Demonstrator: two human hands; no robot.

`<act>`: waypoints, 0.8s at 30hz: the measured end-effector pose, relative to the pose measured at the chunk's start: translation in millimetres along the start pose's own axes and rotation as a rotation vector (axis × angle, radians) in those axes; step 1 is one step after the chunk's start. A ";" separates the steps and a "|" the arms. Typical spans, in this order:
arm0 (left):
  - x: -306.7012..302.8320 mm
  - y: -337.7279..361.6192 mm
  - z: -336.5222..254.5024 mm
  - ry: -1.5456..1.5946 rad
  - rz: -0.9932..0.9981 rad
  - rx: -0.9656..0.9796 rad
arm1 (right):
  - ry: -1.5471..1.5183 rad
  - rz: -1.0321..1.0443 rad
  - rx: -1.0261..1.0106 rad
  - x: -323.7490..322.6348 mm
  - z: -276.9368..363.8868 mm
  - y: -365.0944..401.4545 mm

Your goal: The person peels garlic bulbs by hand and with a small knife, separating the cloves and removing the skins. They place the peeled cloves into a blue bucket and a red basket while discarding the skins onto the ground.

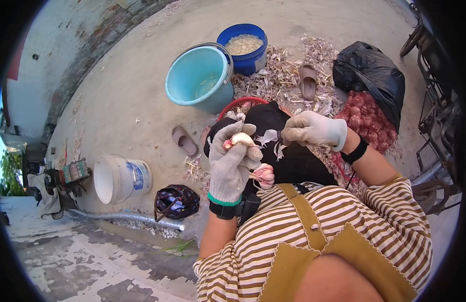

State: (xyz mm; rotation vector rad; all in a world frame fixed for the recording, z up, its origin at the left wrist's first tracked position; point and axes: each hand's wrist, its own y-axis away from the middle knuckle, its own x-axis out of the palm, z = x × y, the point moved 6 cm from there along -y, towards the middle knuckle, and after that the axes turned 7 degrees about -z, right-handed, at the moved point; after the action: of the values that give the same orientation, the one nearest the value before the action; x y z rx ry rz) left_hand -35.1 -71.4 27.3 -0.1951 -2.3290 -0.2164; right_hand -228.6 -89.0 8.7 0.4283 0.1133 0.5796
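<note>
My left hand, in a pale knit glove with a green cuff, is closed around a peeled-looking garlic clove held up between thumb and fingers. Just below those fingers shows a pink-streaked garlic bulb, over my lap. My right hand, also gloved, is closed in a pinch to the right. A small dark piece shows at its fingertips, with pale garlic skin beside it; I cannot tell what the piece is. Under both hands, a red basket with garlic bulbs is partly hidden by my dark-clad knees.
Ahead stand a light blue bucket and a dark blue bucket of peeled cloves. Garlic skins litter the floor around a sandal. A red mesh sack and black bag lie right, a white bucket left.
</note>
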 end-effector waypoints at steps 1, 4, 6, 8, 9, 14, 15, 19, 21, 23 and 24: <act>-4.3 -1.2 -0.4 -0.046 -0.056 0.012 | 0.162 -0.086 -0.008 -6.6 -5.4 -0.8; -5.7 -2.5 0.5 -0.169 -0.122 0.026 | 0.531 -0.223 -0.101 -21.2 -9.1 -0.6; -7.9 -5.2 5.0 -0.124 -0.133 -0.030 | 0.973 -0.362 -0.100 -32.1 -1.6 -2.2; -12.9 -8.2 8.0 -0.110 -0.121 -0.009 | 0.836 -0.443 -0.269 -40.4 0.5 -3.1; -12.8 -9.3 8.2 -0.110 -0.081 -0.008 | 0.428 -0.354 -0.107 -37.6 5.1 0.3; -3.4 -10.4 16.9 -0.111 -0.030 -0.097 | -0.020 -0.209 -0.053 5.5 22.9 -1.7; -2.0 -10.7 15.9 -0.206 -0.090 -0.034 | 0.026 -0.258 -0.089 11.7 27.5 -1.7; -2.3 -8.2 11.3 -0.405 -0.165 0.039 | 0.395 -0.309 -0.291 12.6 35.1 2.2; -2.2 -7.9 9.8 -0.476 -0.177 0.042 | 0.489 -0.319 -0.306 13.2 40.8 6.3; -1.2 -8.0 10.7 -0.545 -0.178 0.034 | 0.506 -0.272 -0.229 15.3 48.9 12.0; -1.1 -7.8 12.1 -0.545 -0.176 0.031 | 0.523 -0.226 -0.155 17.0 47.8 12.9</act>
State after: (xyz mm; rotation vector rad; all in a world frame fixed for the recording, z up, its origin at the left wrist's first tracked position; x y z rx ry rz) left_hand -44.4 -76.4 17.4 -0.0318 -2.8931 -0.2364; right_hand -210.4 -87.2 57.8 0.1020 0.6059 0.4617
